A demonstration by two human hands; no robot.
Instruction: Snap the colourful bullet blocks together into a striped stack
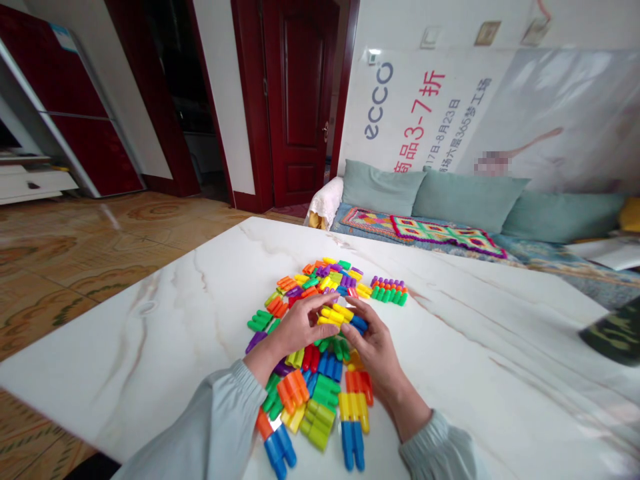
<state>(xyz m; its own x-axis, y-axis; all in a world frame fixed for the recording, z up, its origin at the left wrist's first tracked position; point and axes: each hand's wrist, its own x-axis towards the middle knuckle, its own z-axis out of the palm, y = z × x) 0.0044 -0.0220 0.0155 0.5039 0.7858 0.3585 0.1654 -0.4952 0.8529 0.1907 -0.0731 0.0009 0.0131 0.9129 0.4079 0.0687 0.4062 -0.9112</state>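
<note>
Between my two hands, above the pile, are yellow bullet-shaped toy blocks (333,316) and a blue toy block (359,323). My left hand (299,327) closes on the yellow blocks from the left, thumb below and fingers above. On the other side, my right hand (374,341) grips the blue block, its thumb near the yellow ends. Whether the pieces are joined is hard to tell. Below lie loose blocks in several colours, among them an orange block (293,390), a lime block (318,424) and a joined yellow-and-blue piece (353,427).
All this lies on a white marble-patterned table (165,347). A joined purple, orange and green row of blocks (389,291) sits right of the pile. A camouflage-patterned item (616,333) is at the right edge. Beyond stands a sofa with pale green cushions (470,203).
</note>
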